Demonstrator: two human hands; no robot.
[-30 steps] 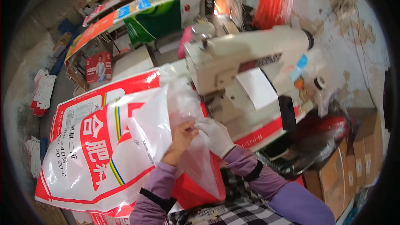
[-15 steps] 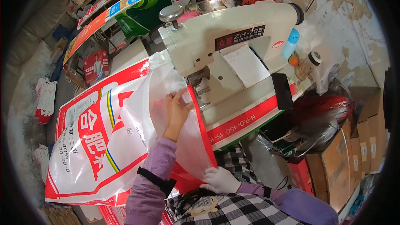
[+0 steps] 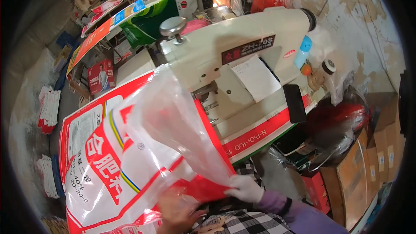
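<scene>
white-and-red woven sack (image 3: 112,164) — one — both grips pinching it: left hand (image 3: 177,210), gloved right hand (image 3: 245,188).

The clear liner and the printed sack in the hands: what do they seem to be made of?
Clear liner: thin glossy plastic film, it seems; see-through, creased, with glare. Printed sack: probably woven plastic, smooth white and red surface with a slight sheen; no weave is visible.

A cream sewing machine (image 3: 242,60) is standing on the worktop (image 3: 260,125), with a black phone (image 3: 294,103) lying beside it (screen dark) and cardboard boxes (image 3: 368,164) sitting stacked at right.
</scene>
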